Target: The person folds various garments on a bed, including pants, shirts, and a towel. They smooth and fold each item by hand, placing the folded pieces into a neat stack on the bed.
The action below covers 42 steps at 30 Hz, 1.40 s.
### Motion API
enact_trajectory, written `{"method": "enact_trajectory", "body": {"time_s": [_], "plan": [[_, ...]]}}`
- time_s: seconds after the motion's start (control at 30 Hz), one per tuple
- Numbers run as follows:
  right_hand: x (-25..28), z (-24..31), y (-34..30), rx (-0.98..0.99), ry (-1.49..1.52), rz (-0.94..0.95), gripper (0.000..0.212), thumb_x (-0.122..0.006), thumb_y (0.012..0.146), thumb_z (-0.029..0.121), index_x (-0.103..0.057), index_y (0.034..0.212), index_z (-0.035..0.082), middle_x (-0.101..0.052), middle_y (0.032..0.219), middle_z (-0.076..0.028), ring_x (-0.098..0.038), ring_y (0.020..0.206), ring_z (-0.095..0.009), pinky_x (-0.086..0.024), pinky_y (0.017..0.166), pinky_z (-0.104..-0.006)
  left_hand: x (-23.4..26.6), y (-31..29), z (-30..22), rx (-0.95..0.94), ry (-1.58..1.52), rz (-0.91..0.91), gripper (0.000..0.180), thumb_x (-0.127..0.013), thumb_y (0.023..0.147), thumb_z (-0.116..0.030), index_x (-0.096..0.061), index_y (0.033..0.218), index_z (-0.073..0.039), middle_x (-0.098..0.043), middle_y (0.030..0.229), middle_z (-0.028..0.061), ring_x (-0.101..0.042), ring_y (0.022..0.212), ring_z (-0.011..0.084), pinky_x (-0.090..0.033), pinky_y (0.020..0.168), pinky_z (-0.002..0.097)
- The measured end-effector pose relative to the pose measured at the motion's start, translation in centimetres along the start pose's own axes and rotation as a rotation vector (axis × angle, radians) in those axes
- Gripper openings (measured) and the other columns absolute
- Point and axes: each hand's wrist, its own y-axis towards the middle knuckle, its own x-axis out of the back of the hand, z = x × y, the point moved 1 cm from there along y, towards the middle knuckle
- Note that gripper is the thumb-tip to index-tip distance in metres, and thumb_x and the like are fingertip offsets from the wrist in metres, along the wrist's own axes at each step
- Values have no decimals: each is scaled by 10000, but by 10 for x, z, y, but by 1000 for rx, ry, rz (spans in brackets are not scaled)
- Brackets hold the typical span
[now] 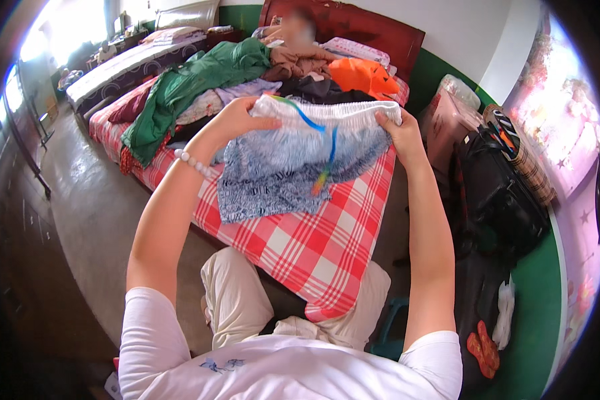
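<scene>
Between my two hands hangs a pair of blue and white patterned shorts (280, 170) with a white elastic waistband and a blue drawstring. My left hand (243, 120) pinches the left end of the waistband, thumb on the near side. At the other end, my right hand (401, 130) grips the waistband's corner. The waistband is stretched out level, and the fabric droops over the red and white checked bedsheet (327, 260). Whether the lower hem touches the sheet I cannot tell.
Heaped clothes lie on the bed's far half, among them a green garment (193, 87) and an orange one (363, 77). A person (299, 33) is behind the heap. Black bags (497, 193) stand at the right wall, with red slippers (483, 350) nearer. A second bed (127, 70) stands far left.
</scene>
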Motion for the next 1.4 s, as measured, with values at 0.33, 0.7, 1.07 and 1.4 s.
{"method": "enact_trajectory", "body": {"time_s": [0.33,0.7,1.07,1.4], "plan": [[35,192,53,349,-26,-61,396,-739,826,313,-641,1047,0,-662,908,-61,-608,793,-140,-496,745,-275,78,50,-145,-361,4,-233,411,-722,848,-319,-634,1088,3,-666,993,66,-639,868,129,-526,780,276],[10,55,35,-62,-227,-11,310,-652,868,176,-613,1105,-20,-656,979,-54,-606,870,-121,-473,794,-265,2,57,-30,110,-256,-89,300,-687,859,-232,-649,1037,7,-675,929,46,-632,789,108,-495,704,261],[-103,80,-99,328,-368,-36,563,-710,842,180,-405,1294,40,-618,1069,-178,-639,990,-238,-505,816,-314,-100,-58,-49,61,-826,254,404,-423,1022,-273,-398,1365,-61,-497,1179,64,-551,1045,138,-505,882,346],[-84,78,-84,104,-11,356,580,-703,834,58,-349,1293,40,-507,1168,-108,-560,1018,-155,-460,862,-270,-72,-39,-69,-568,384,-43,877,-856,580,-221,-463,1353,-94,-599,1210,150,-596,1073,353,-461,920,426]]}}
